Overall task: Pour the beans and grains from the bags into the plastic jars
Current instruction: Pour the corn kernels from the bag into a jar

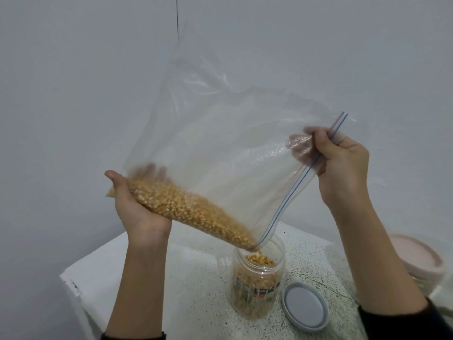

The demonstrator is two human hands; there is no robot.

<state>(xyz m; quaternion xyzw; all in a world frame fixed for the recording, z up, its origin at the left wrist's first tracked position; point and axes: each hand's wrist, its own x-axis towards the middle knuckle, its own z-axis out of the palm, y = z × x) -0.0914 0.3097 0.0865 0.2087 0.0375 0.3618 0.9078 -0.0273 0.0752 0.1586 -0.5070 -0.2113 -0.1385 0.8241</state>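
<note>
Corn kernels (186, 207) lie heaped along the low edge of a big clear zip bag (232, 143), which I hold tilted above the plastic jar (257, 280). My left hand (139, 207) cups the bag from beneath, fingers curled up behind the plastic round the heaped end. My right hand (343, 163) pinches the bag's mouth by its red and blue zip strip, held high. The bag's lowest corner sits in the jar's open mouth, and kernels fill the jar nearly to the neck. The jar stands on a speckled white table (196, 278) and wears a label band whose print is too blurred to read. A grey lid (305, 306) lies flat just beside the jar, to its right. A pink-lidded tub (416, 258) sits at the right edge.
</note>
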